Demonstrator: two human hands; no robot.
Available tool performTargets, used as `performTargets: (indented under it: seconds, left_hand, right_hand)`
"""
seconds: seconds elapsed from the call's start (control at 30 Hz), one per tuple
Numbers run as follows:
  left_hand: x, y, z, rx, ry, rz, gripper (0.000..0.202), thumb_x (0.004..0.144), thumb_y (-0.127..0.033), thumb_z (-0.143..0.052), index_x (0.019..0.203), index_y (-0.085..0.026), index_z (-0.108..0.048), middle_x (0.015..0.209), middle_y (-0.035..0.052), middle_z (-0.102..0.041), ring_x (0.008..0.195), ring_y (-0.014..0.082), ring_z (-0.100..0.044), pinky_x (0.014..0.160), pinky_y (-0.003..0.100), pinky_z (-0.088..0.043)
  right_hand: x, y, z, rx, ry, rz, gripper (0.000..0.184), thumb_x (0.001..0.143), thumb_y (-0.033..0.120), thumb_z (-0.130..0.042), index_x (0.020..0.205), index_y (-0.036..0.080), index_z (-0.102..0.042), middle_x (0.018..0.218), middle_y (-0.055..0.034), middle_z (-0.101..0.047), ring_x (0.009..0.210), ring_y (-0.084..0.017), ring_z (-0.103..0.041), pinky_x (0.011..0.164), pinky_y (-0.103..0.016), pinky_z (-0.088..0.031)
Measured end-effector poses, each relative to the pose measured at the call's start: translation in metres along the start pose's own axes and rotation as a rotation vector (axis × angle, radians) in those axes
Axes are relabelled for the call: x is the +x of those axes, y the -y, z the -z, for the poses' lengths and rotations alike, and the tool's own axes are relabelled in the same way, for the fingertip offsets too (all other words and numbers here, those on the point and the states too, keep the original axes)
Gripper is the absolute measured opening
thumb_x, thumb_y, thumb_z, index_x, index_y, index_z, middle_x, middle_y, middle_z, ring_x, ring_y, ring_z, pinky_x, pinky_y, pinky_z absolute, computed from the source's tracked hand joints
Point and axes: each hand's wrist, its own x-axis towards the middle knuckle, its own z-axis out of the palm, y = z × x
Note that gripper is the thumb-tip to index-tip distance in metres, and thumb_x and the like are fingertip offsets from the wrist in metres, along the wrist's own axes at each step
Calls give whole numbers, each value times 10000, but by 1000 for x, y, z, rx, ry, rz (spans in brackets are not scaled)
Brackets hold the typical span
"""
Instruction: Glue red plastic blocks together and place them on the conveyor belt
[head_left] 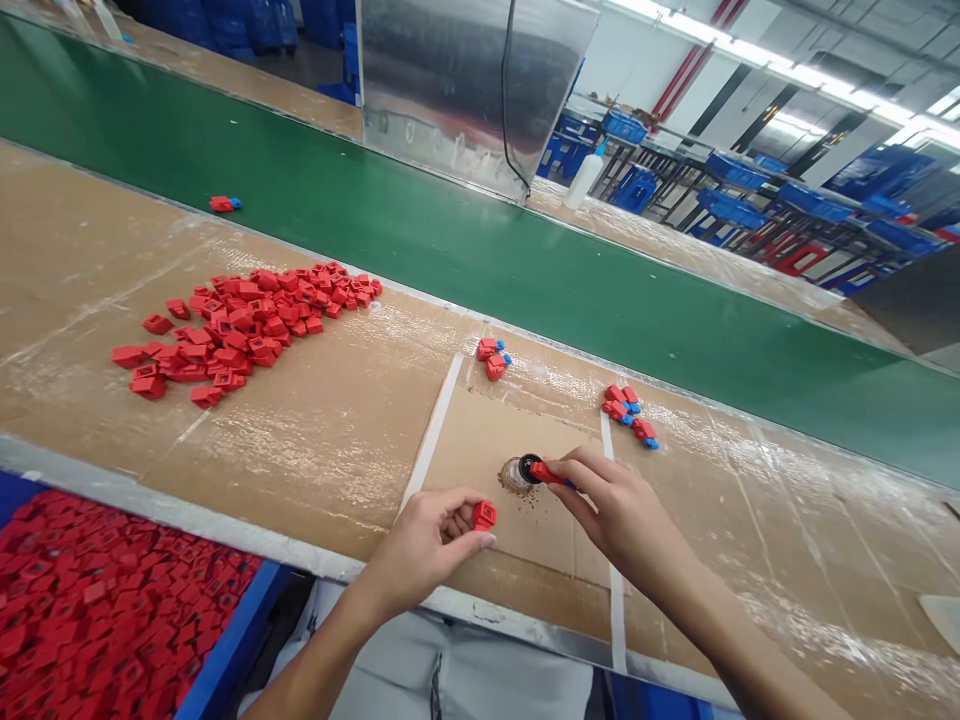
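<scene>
Between the thumb and fingers of my left hand (435,540) is a small red plastic block (484,515) with a square opening facing up. My right hand (611,495) pinches a red-and-blue plastic piece (546,472); its blue part is mostly covered by my fingers. The red end of that piece touches the black top of a small clear jar (516,473), which stands on a cardboard sheet (465,440). Brown specks lie on the sheet around the jar. The two hands are apart, one on each side of it.
Loose red blocks (247,325) form a heap at left. A blue bin (225,640) full of red blocks sits below the table edge. Several red-and-blue pieces (626,408) lie right of the sheet, two (491,358) behind it. A green conveyor belt (465,250) runs along the back.
</scene>
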Motion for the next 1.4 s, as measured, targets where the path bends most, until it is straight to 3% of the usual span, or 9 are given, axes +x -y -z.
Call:
performTargets:
  seconds: [0.1,0.3,0.6,0.93,1.2,1.4]
  left_hand:
    - [1,2,0,-14,-4,-5,192,836,-274,-660,996,-169,-677,782,-6,-611,721,129,-533,654,229,-417]
    - [-1,3,-2,-44,-17,-24,226,832,-262,-666,1033,-161,-685,765,-9,-598,698,117,-509,627,218,-401]
    - [2,1,-17,-98,26,38,272,804,-256,-682,1049,-139,-696,721,-11,-552,645,114,-474,580,225,-381]
    - [2,7,-13,-157,19,40,313,804,-250,-690,1095,-135,-691,699,-33,-515,633,99,-437,566,212,-363]
    - [0,4,-12,-170,23,51,291,803,-269,-688,1062,-138,-694,710,-26,-512,636,105,-432,553,206,-357]
    - [0,1,-12,-155,30,54,256,802,-272,-677,1017,-134,-688,709,-22,-500,644,110,-430,561,211,-354]
  right_hand:
    - [1,0,4,12,-12,8,172,1020,226,-432,1030,196,-601,927,-54,-625,791,-185,-621,664,-290,-471]
    - [1,0,13,32,-165,-32,144,999,252,-486,1074,209,-601,1004,-58,-656,899,-188,-638,734,-294,-502]
    - [-9,7,1,104,-203,-99,175,999,267,-482,1123,218,-596,1028,-80,-667,880,-206,-650,740,-326,-515]
    - [-8,1,1,132,-233,-164,180,986,308,-524,1107,216,-621,1025,-65,-674,826,-195,-641,737,-333,-509]
    - [-16,-15,-8,640,-137,-482,366,895,484,-631,1091,176,-659,1027,-116,-712,906,-248,-691,759,-378,-590]
    - [-19,-13,-14,697,-158,-484,364,890,476,-644,1100,179,-654,1010,-113,-711,902,-244,-692,762,-376,-595]
